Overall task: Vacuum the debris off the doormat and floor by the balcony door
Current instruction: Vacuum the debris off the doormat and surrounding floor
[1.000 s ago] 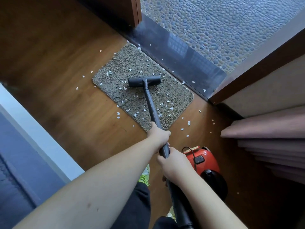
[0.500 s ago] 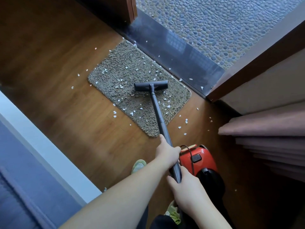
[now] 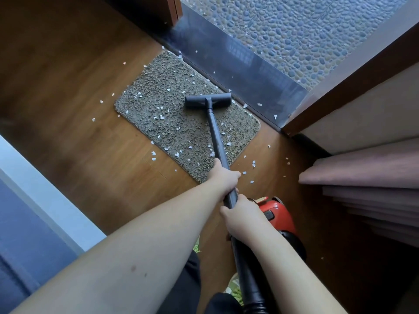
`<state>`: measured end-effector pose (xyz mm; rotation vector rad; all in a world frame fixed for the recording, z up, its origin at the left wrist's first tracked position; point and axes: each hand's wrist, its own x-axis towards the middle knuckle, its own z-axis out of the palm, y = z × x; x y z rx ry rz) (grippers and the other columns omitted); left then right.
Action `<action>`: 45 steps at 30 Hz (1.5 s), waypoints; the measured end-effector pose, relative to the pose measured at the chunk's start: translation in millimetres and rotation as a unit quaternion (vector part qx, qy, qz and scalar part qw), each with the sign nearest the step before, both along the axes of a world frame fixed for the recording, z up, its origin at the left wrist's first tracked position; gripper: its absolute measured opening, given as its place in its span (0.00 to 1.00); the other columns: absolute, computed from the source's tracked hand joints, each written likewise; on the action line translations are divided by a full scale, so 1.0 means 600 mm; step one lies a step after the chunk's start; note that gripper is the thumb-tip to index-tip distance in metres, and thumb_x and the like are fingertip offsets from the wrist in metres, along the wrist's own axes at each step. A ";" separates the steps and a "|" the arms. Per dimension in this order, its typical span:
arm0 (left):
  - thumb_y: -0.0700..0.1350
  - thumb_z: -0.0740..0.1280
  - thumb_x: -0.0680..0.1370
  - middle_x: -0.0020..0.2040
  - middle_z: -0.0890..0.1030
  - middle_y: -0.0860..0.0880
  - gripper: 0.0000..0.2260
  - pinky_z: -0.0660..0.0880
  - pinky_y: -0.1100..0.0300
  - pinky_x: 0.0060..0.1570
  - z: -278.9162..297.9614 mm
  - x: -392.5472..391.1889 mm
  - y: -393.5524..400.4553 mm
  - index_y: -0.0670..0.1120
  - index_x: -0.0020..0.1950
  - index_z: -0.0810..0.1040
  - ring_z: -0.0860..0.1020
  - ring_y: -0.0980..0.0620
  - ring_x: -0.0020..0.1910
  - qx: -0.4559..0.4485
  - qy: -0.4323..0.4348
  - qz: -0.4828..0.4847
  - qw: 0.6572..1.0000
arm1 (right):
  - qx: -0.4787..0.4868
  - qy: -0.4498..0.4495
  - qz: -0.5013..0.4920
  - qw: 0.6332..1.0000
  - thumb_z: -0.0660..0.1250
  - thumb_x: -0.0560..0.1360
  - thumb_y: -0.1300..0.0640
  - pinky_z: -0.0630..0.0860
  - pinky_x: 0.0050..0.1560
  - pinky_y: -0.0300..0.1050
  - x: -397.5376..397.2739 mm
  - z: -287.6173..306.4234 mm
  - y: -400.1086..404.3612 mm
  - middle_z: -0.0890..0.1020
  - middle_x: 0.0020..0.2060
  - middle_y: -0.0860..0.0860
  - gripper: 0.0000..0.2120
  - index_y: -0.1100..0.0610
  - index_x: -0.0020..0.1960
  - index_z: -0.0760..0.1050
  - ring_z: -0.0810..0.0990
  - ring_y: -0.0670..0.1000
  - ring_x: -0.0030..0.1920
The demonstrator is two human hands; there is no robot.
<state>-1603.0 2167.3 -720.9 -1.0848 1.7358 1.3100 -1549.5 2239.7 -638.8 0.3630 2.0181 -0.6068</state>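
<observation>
Brown wooden floor (image 3: 74, 91) runs up to a dark threshold (image 3: 238, 64) at the balcony door, with pebbled paving beyond it. Against that threshold lies the doormat (image 3: 163, 114), a shaggy grey-brown rectangle dotted with small white flakes of debris (image 3: 159, 107); more flakes lie on the floor around the doormat and along the threshold. The nozzle (image 3: 208, 101) of the vacuum sits on the doormat's far part, close to the threshold, at the end of the wand (image 3: 216, 137). The left hand (image 3: 223, 176) is wrapped round the wand over the doormat's near edge, and the right hand (image 3: 241, 215) grips it just behind, by the red canister (image 3: 277, 214). Strong suction could lift or bunch the light doormat, and a fast stroke may scatter flakes onto the threshold or toward the curtain (image 3: 367, 177), where they are easily missed.
</observation>
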 end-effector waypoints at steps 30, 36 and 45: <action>0.42 0.65 0.75 0.60 0.73 0.47 0.41 0.80 0.58 0.32 0.026 0.048 0.003 0.57 0.81 0.46 0.79 0.49 0.28 0.005 0.018 0.029 0.999 | -0.017 -0.011 -0.049 0.999 0.61 0.77 0.46 0.75 0.53 0.43 0.036 0.071 0.002 0.81 0.57 0.54 0.29 0.50 0.76 0.60 0.81 0.53 0.53; 0.43 0.67 0.76 0.65 0.73 0.43 0.40 0.81 0.55 0.34 0.008 -0.038 -0.023 0.55 0.82 0.47 0.83 0.43 0.39 -0.013 0.021 0.006 1.000 | -0.012 0.011 -0.033 0.999 0.59 0.79 0.48 0.69 0.49 0.45 -0.034 0.014 -0.028 0.78 0.61 0.58 0.24 0.56 0.72 0.65 0.77 0.59 0.60; 0.42 0.69 0.76 0.66 0.69 0.45 0.40 0.75 0.60 0.25 -0.001 -0.053 -0.041 0.59 0.81 0.50 0.77 0.48 0.27 -0.010 -0.003 0.046 0.999 | 0.003 -0.013 -0.005 1.000 0.58 0.80 0.52 0.71 0.55 0.45 -0.048 0.004 -0.052 0.75 0.65 0.59 0.24 0.58 0.74 0.59 0.75 0.59 0.63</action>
